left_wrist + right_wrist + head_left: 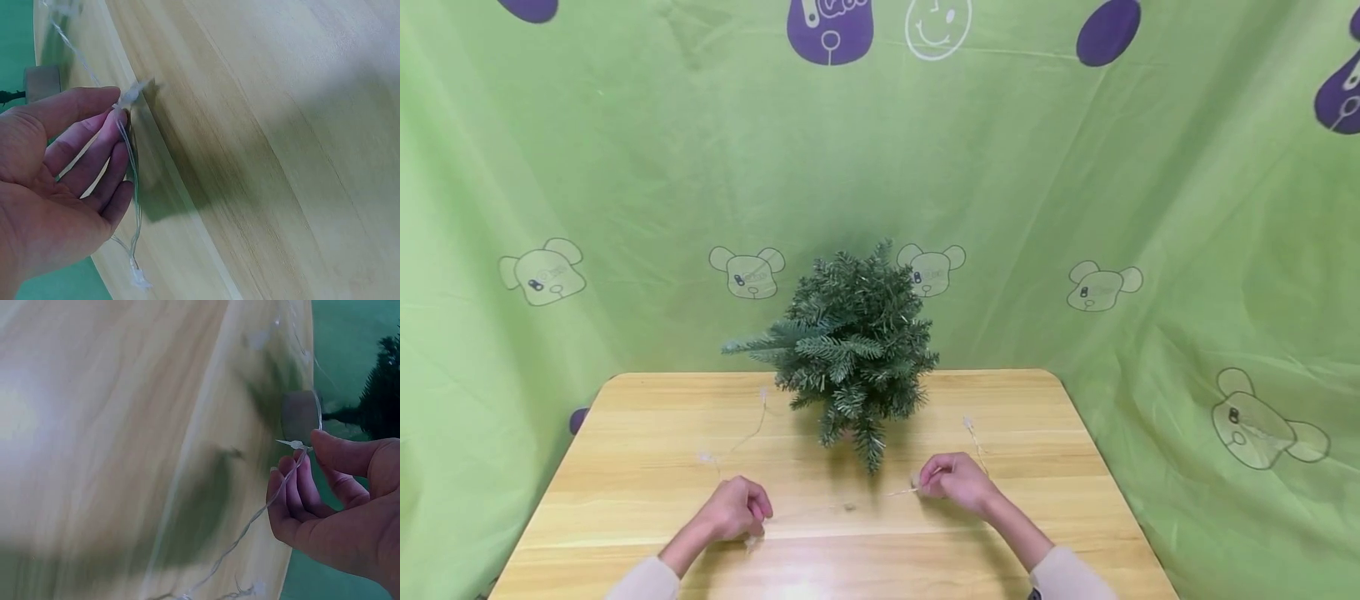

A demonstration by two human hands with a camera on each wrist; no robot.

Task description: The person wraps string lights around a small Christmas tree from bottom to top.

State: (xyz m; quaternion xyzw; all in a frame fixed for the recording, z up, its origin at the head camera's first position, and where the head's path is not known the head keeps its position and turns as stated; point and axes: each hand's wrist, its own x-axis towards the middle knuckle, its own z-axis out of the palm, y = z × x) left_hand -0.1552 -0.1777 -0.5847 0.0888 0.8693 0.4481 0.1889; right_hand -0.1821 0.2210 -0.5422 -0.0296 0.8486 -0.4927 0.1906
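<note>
A string of lights with clear twisted wire (131, 156) and small whitish bulbs runs between the two hands, low over the table. My left hand (737, 507) pinches it near a bulb (130, 95) between thumb and forefinger, the other fingers bent. On the other side, my right hand (953, 481) pinches the wire just behind another bulb (292, 444), thumb against fingertips. From there the wire (240, 534) hangs down in the right wrist view. A small artificial fir tree (857, 333) stands beyond the hands, with its round greyish base (300, 415) visible in the wrist views.
The wooden table (587, 500) has rounded far corners. More of the light string lies left of the tree, with a bulb (706, 458) there, and to the right, with a bulb (967, 423). A green curtain (1000, 183) with printed bear heads hangs behind and at both sides.
</note>
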